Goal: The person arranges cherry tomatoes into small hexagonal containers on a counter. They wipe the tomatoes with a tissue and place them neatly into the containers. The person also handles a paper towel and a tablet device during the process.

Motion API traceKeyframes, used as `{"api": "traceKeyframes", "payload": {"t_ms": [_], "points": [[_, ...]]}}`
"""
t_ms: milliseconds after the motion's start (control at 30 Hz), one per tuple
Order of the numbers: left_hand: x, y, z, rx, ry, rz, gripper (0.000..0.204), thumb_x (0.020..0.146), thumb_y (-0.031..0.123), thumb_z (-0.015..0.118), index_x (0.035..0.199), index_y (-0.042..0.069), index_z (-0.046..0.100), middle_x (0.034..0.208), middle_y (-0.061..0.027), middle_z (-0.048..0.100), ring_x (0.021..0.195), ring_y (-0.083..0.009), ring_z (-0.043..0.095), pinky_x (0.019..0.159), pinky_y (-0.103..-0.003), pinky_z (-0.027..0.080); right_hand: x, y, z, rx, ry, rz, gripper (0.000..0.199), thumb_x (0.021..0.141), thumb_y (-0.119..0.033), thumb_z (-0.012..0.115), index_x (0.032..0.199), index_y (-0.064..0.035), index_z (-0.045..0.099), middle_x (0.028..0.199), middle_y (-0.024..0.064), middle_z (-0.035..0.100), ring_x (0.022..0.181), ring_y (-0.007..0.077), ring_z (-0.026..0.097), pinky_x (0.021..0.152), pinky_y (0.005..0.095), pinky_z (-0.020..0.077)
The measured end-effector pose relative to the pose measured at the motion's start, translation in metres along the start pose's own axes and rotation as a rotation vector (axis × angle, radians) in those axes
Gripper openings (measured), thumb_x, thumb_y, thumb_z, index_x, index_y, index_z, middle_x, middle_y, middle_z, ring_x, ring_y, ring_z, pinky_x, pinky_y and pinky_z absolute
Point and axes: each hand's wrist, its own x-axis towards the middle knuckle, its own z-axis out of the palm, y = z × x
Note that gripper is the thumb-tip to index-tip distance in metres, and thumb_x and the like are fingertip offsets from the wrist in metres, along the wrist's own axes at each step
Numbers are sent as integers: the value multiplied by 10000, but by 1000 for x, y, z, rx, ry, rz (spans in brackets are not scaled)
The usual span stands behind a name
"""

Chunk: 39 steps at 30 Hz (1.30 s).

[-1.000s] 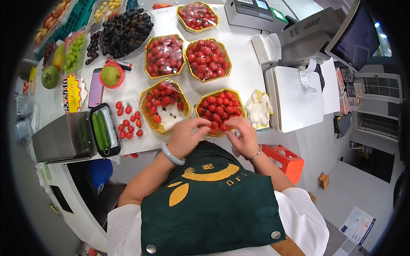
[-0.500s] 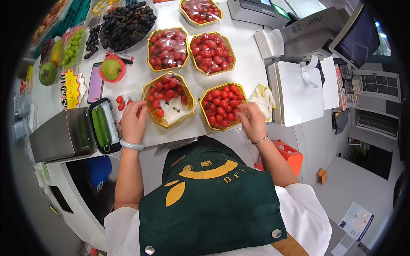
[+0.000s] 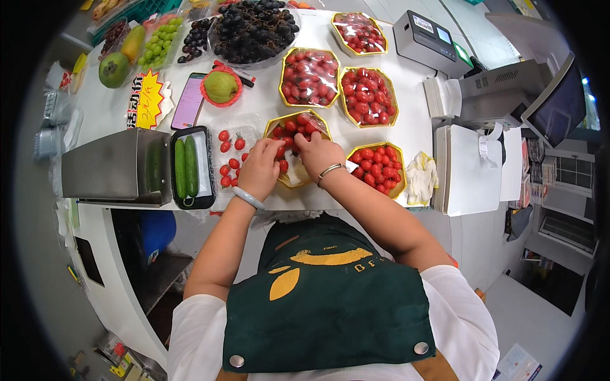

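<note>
An octagonal gold-rimmed tray (image 3: 297,187), part full of red cherry tomatoes (image 3: 291,126), stands near the table's front edge, with white lining paper (image 3: 296,171) bare at its near side. Over its left rim reaches my left hand (image 3: 257,169), fingers curled in among the tomatoes. From the right my right hand (image 3: 319,156) dips in, thumb and forefinger drawn together. Whatever either hand's fingertips pinch is hidden. Loose cherry tomatoes (image 3: 225,170) lie on a clear plastic sheet or container left of the tray. Right of it is a fuller open tray of tomatoes (image 3: 377,167).
Behind stand several film-covered tomato trays (image 3: 310,77). Cucumbers (image 3: 185,167) in a black tray, a metal stand (image 3: 114,166) and a phone (image 3: 189,101) are at left; a netted green fruit (image 3: 220,86) and grapes (image 3: 253,32) lie beyond. A crumpled cloth (image 3: 420,179) is at right.
Both hands have moved inward and into the part-full tray; the right hand has left the fuller tray beside it. The view has shifted, so the table sits farther right.
</note>
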Motion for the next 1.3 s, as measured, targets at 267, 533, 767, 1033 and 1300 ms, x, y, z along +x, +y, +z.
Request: {"api": "traceKeyframes", "payload": {"t_ms": [267, 533, 767, 1033, 1300], "points": [[25, -5, 14, 264, 8, 48, 282, 771, 113, 654, 1053, 116, 649, 1010, -63, 628, 943, -274, 562, 819, -407, 454, 12, 9, 31, 2, 22, -108, 218, 872, -298, 566, 1036, -155, 577, 929, 113, 625, 817, 289, 661, 666, 421, 529], [43, 1, 29, 455, -97, 59, 201, 763, 209, 682, 938, 123, 633, 936, -37, 637, 934, -256, 565, 783, -413, 417, -32, 33, -9, 440, 225, 18, 211, 916, -306, 549, 986, -113, 599, 789, 121, 648, 786, 309, 667, 678, 424, 516], [36, 43, 24, -797, -271, -351, 200, 940, 155, 508, 1103, 62, 577, 830, 21, 585, 738, -56, 495, 667, -202, 412, -117, 166, -8, 1440, 176, 367, 265, 995, -290, 487, 1004, -48, 596, 696, -1, 571, 592, 86, 512, 559, 244, 418], [27, 122, 70, -1078, -543, -452, 256, 933, 164, 570, 1169, 65, 556, 925, 4, 627, 786, -53, 514, 716, -196, 427, -154, 179, 4, 1770, 9, 336, 273, 1017, -321, 434, 1103, -97, 565, 779, 3, 592, 643, 65, 500, 568, 193, 371], [16, 129, 93, -125, -267, 239, 315, 730, 133, 733, 1024, 115, 622, 938, -62, 584, 859, -266, 566, 792, -378, 465, -157, 180, 27, 1374, 10, 240, 188, 990, -252, 492, 1056, -81, 535, 843, 24, 599, 739, 89, 562, 630, 231, 424]]}}
